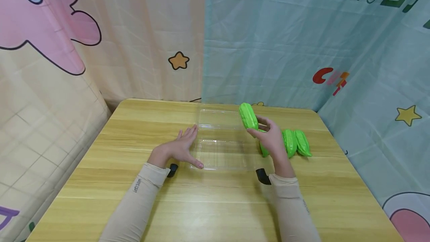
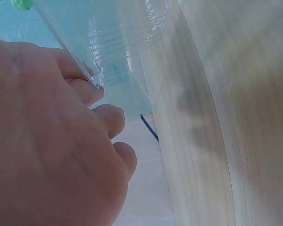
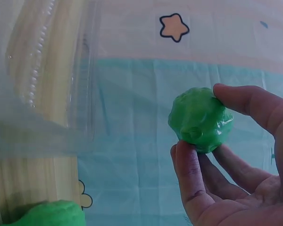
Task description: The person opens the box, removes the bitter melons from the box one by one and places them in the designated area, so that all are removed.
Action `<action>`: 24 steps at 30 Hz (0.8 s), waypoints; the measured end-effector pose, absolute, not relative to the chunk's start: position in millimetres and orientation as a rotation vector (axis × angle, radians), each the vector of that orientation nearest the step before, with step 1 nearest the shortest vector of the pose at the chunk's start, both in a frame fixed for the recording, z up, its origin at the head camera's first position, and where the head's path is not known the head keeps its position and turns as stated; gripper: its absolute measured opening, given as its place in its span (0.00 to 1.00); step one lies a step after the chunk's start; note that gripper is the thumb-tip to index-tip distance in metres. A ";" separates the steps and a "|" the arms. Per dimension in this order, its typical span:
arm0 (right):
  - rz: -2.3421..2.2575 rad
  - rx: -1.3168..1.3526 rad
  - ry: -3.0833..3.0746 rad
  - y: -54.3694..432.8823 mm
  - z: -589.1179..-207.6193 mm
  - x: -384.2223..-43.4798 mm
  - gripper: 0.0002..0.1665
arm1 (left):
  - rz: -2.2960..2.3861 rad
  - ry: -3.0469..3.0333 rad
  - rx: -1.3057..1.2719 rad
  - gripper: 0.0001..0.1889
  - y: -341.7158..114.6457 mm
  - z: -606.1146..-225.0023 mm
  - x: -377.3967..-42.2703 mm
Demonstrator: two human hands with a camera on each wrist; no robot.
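In the head view, a clear plastic box (image 1: 221, 156) lies on the table with its hinged lid (image 1: 218, 118) spread open behind it. My left hand (image 1: 179, 148) rests along the box's left edge, thumb and fingers spread wide; in the left wrist view its fingertips meet the clear rim (image 2: 68, 47). My right hand (image 1: 271, 137) pinches a green, bumpy toy bitter melon (image 1: 248, 116), thumb on one side and fingers on the other, raised at the lid's right side. Seen end-on in the right wrist view, the melon (image 3: 198, 117) looks round.
Several more green bitter melons (image 1: 303, 143) lie on the wooden table (image 1: 215, 204) right of the box, partly hidden by my right hand. Printed curtains (image 1: 255, 47) hang behind the table and along both sides.
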State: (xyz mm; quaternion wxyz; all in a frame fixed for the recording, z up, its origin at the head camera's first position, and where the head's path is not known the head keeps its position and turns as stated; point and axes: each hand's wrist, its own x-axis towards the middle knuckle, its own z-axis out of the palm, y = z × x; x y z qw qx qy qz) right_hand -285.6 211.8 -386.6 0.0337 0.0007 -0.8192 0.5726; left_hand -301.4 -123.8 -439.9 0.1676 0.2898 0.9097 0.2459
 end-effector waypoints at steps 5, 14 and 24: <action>1.767 -0.097 -2.482 231.9 -380.4 -284.8 0.42 | 0.699 2.585 0.825 0.78 -123.9 -440.2 -301.0; 1.731 -0.274 -2.424 269.5 -377.9 -284.8 0.41 | 0.698 2.589 0.829 0.78 -123.3 -439.9 -301.4; 1.713 -0.485 -2.374 309.5 -385.9 -284.7 0.42 | 0.701 2.579 0.825 0.79 -123.4 -440.6 -301.9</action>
